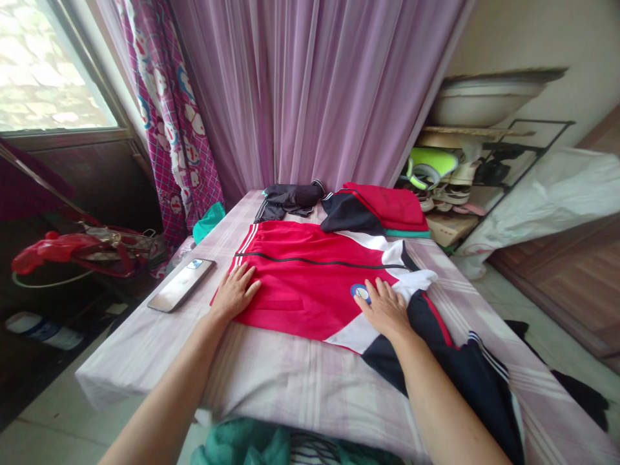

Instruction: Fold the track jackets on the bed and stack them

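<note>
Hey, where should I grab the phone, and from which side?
Probably by both long edges near the middle, coming from above with the left hand, the nearer of your hands. The phone lies flat on the tablecloth, so its broad face gives little to pinch, while both long edges look unobstructed.

The jacket (305,287) is red, white and near-black, the tablecloth (285,374) pale mauve-and-white plaid.

Daylight comes through a window (53,68) at the left, beside a patterned curtain (169,132), and sheer purple curtains (320,90) hang behind the table (145,352). At the right, a shoe rack (489,195) stands by a pale wall (542,35), near a brown door (557,284); pale tiles cover the floor (48,420)
</note>
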